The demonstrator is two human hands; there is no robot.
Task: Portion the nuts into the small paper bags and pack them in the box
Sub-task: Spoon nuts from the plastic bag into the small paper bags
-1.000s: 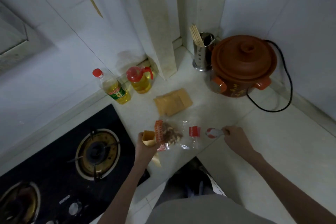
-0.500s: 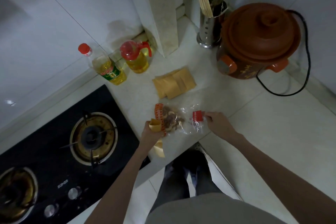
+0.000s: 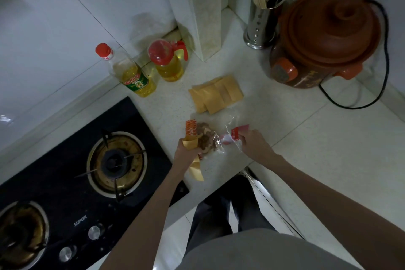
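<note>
A clear plastic bag of nuts (image 3: pixel 207 140) with red-orange printed ends lies on the pale counter near its front edge. My left hand (image 3: pixel 186 152) grips a small brown paper bag (image 3: pixel 190 144), its mouth up beside the nuts and its lower end hanging past my wrist. My right hand (image 3: pixel 252 143) pinches the red-printed open end of the plastic bag (image 3: pixel 237 132). A stack of several flat brown paper bags (image 3: pixel 215 94) lies just behind the nuts. No box is in view.
A black gas hob (image 3: pixel 87 173) fills the left. Two oil bottles (image 3: pixel 131 74) stand at the wall behind it. A brown clay cooker (image 3: pixel 326 37) with a black cord and a steel chopstick holder (image 3: pixel 263 17) stand at the back right. The counter's front edge runs below my hands.
My right hand moved left from a red-and-white object on the counter to the plastic bag's open end and now pinches it. My left hand kept the paper bag beside the nuts.
</note>
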